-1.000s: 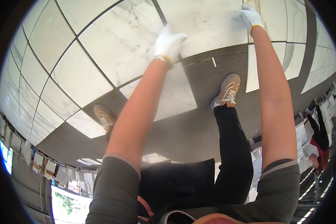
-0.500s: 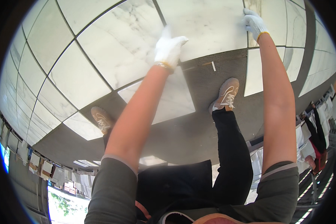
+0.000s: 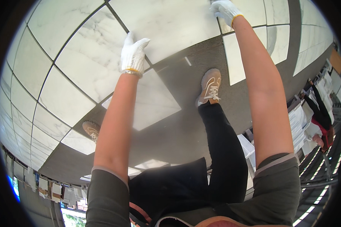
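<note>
A large white tile with faint grey veining [image 3: 174, 28] lies flat between my two hands, at the upper middle. My left hand [image 3: 133, 53], in a white knit glove with a yellow cuff, rests at its near left corner, beside the dark gap to the neighbouring veined tile [image 3: 91, 49]. Its index finger points away and the thumb sticks out to the right over the tile. At the tile's right edge is my right hand [image 3: 225, 12], in a matching glove, with fingers reaching left and slightly bent. Neither hand lifts anything.
Another white tile [image 3: 155, 98] lies on the grey floor [image 3: 170, 138] below my left hand. Smaller tiles [image 3: 235, 64] sit at the right. My shoes [image 3: 209, 87] stand near the tile edges. A small white strip [image 3: 187, 61] lies on the floor. Sheets and panels line the far right.
The whole view has shifted, so tiles, shoes and both hands appear farther left and higher up. My hands stay at the same tile's edges, in much the same pose.
</note>
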The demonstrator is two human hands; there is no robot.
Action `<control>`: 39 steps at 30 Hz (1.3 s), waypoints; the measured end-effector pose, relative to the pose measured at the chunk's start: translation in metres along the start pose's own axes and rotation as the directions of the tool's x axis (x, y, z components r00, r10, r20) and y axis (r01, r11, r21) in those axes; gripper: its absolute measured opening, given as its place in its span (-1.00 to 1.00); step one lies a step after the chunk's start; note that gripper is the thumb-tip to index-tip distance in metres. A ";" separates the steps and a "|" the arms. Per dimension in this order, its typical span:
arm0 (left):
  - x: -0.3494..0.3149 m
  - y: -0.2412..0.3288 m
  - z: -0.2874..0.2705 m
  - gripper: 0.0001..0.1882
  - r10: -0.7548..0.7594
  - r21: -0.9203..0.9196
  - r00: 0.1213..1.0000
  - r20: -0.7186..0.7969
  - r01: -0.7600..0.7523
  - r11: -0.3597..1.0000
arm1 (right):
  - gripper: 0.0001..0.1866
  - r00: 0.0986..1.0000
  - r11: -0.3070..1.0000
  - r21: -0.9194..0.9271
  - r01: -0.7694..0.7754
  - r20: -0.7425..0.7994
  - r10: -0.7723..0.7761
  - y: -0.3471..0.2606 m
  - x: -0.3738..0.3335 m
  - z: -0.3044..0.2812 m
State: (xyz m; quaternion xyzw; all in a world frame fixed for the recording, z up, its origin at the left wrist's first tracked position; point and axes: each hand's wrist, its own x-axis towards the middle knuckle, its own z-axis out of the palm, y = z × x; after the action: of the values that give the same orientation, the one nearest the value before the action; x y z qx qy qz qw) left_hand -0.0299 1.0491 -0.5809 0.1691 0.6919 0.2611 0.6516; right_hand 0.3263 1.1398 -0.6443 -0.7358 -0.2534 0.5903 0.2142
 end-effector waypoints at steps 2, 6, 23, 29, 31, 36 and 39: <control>0.000 0.004 -0.002 -0.15 -0.011 0.059 1.000 0.012 0.011 0.998 | -0.55 1.000 0.999 0.029 0.023 0.009 -0.023 0.002 0.000 0.000; -0.015 0.002 -0.011 -0.17 -0.026 -0.043 0.999 0.044 0.028 0.999 | -0.36 0.967 0.973 -0.045 0.228 -0.108 -0.232 0.020 -0.037 0.015; -0.353 -0.093 -0.216 -0.42 -0.630 0.086 0.771 0.097 0.624 0.777 | -0.55 0.809 0.996 -0.046 -0.081 0.581 0.092 -0.014 -0.532 0.230; -0.411 -0.052 -0.208 -0.43 -0.493 -0.053 0.859 0.139 0.504 0.862 | -0.56 0.850 0.808 -0.584 -0.079 0.384 0.360 0.084 -0.538 0.206; -0.424 -0.052 -0.223 -0.43 -0.515 -0.019 0.848 0.125 0.521 0.854 | -0.52 0.857 0.888 -0.385 -0.249 0.339 0.387 0.104 -0.541 0.195; -0.362 -0.086 -0.264 -0.37 -0.500 0.059 0.866 -0.033 0.501 0.864 | -0.42 0.932 0.917 -0.315 -0.246 0.183 0.313 0.126 -0.470 0.178; -0.294 -0.115 -0.281 -0.29 -0.312 0.209 0.941 -0.127 0.333 0.919 | -0.29 0.952 0.934 -0.267 -0.239 0.125 0.279 0.130 -0.398 0.184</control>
State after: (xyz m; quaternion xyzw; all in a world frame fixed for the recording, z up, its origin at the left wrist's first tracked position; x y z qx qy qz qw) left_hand -0.2685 0.7476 -0.4045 0.1141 0.7647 0.0765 0.6296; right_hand 0.0922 0.7918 -0.4604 -0.7337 -0.2424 0.6345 0.0191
